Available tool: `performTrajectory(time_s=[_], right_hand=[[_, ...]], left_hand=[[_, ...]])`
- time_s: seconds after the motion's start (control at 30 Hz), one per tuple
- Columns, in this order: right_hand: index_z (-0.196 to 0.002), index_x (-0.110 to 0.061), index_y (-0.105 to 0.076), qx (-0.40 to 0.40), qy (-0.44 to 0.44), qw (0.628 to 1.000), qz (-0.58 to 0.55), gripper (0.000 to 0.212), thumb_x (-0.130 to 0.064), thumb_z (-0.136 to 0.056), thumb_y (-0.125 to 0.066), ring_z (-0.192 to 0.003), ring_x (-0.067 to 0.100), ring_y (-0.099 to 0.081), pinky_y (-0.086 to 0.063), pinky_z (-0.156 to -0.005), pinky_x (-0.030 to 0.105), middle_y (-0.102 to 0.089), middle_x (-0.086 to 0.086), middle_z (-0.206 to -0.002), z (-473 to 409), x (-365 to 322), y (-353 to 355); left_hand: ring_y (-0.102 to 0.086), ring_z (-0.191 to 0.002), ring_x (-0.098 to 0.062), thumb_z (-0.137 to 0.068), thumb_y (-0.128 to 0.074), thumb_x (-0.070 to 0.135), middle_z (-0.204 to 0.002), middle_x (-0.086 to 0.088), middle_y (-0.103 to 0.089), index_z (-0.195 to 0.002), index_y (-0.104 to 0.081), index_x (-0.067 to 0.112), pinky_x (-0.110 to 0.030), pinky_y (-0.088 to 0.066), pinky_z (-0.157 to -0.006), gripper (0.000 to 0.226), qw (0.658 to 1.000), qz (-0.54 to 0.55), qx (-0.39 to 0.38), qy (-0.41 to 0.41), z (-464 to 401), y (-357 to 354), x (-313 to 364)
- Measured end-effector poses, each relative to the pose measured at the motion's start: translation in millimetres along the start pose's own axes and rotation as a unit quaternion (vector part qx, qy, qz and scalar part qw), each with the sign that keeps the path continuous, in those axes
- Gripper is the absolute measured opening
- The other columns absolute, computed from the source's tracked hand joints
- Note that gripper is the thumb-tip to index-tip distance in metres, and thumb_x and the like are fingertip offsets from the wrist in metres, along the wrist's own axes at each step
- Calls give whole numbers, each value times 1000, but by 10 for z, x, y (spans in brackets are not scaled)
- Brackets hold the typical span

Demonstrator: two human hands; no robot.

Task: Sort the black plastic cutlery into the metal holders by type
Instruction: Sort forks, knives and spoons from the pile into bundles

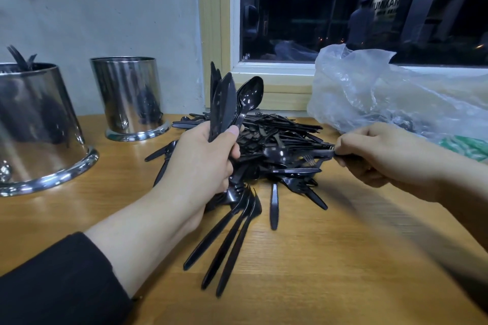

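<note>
A heap of black plastic cutlery (274, 145) lies on the wooden table (330, 258) in front of the window. My left hand (203, 161) grips a bunch of black knives and spoons (229, 103) upright above the heap's left side; three handles (229, 240) stick out below the hand. At the heap's right edge my right hand (383, 153) pinches a black fork (320, 154) by its handle. Two metal holders stand at the left: a near one (37, 124) with a few pieces in it, and a far one (129, 97) whose inside is hidden.
A crumpled clear plastic bag (383, 92) sits at the right by the window sill, with something green (467, 148) under it. The wall and window frame (211, 34) close off the back. A loose knife (274, 203) lies just in front of the heap.
</note>
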State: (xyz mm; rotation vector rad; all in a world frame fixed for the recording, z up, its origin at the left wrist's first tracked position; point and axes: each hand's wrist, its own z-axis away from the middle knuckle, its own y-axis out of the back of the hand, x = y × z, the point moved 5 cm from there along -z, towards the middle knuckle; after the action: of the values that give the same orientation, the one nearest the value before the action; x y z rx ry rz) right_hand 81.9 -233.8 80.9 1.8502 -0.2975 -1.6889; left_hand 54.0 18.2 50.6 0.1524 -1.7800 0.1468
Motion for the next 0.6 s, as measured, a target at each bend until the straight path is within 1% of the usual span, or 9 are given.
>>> performTrajectory(time_s=[0.03, 0.1, 0.17, 0.23, 0.3, 0.37, 0.47, 0.53, 0.6], right_hand=[[-64, -12, -59, 7, 10, 999, -42, 35, -17, -97, -49, -56, 20, -25, -17, -53, 33, -30, 9, -65, -6, 2, 2], [-69, -11, -68, 28, 36, 992, -120, 35, -17, -99, -52, -60, 18, -35, -24, -56, 33, -38, 8, -68, -37, 3, -25], [-86, -7, -77, 33, 61, 983, -167, 28, -20, -99, -56, -63, 15, -41, -34, -60, 31, -46, 4, -69, -64, -8, -115], [-96, -7, -78, 20, 79, 978, -190, 24, -20, -99, -59, -63, 15, -43, -37, -64, 32, -49, 5, -70, -72, -15, -256], [-97, -8, -77, 8, 96, 976, -196, 19, -19, -97, -62, -65, 20, -44, -37, -67, 35, -52, 7, -71, -65, -44, -392], [-97, -4, -74, -4, 111, 972, -209, 16, -16, -95, -65, -63, 20, -46, -38, -68, 35, -56, 7, -71, -51, -87, -514], [-93, 2, -71, 0, 123, 963, -239, 14, -11, -94, -65, -63, 17, -55, -48, -62, 28, -63, 8, -70, -33, -129, -640], [-91, 7, -71, 11, 122, 958, -260, 16, -8, -94, -64, -63, 19, -59, -53, -60, 26, -65, 11, -69, -18, -138, -690], [-90, 8, -71, 17, 117, 953, -279, 17, -6, -95, -63, -65, 22, -62, -57, -63, 26, -69, 17, -73, -5, -143, -726]], left_hand=[[-34, -49, -11, -105, -55, 27, -76, -3, -53, -101, -61, 6, -23, -27, -39, 22, 1000, 7, 1, 1, 0, -1, -2], [-34, -48, -11, -105, -55, 26, -72, -2, -54, -108, -65, 8, -22, -27, -39, 21, 1000, 24, 2, 2, 4, -9, -3], [-36, -48, -11, -105, -56, 25, -71, 0, -56, -108, -66, 10, -22, -29, -39, 18, 1000, 31, -2, 1, 15, -28, -1], [-40, -48, -11, -104, -57, 25, -71, 0, -57, -107, -67, 11, -23, -30, -39, 17, 1000, 28, -9, 0, 32, -55, -7], [-44, -49, -12, -104, -57, 26, -72, -2, -59, -106, -68, 13, -24, -32, -39, 17, 1000, 16, -15, -5, 50, -81, -8], [-49, -49, -13, -104, -57, 26, -72, -3, -60, -105, -68, 12, -23, -32, -38, 17, 1000, 8, -20, -9, 65, -104, -12], [-56, -52, -12, -104, -58, 25, -72, -2, -62, -102, -68, 10, -23, -33, -38, 18, 999, -3, -31, -10, 89, -139, -13], [-62, -57, -13, -103, -60, 25, -73, -1, -63, -99, -68, 10, -24, -34, -39, 17, 999, -15, -41, -15, 112, -166, -7], [-68, -63, -21, -102, -61, 26, -77, -3, -67, -95, -69, 10, -24, -35, -38, 18, 998, -26, -50, -16, 134, -187, -1]])
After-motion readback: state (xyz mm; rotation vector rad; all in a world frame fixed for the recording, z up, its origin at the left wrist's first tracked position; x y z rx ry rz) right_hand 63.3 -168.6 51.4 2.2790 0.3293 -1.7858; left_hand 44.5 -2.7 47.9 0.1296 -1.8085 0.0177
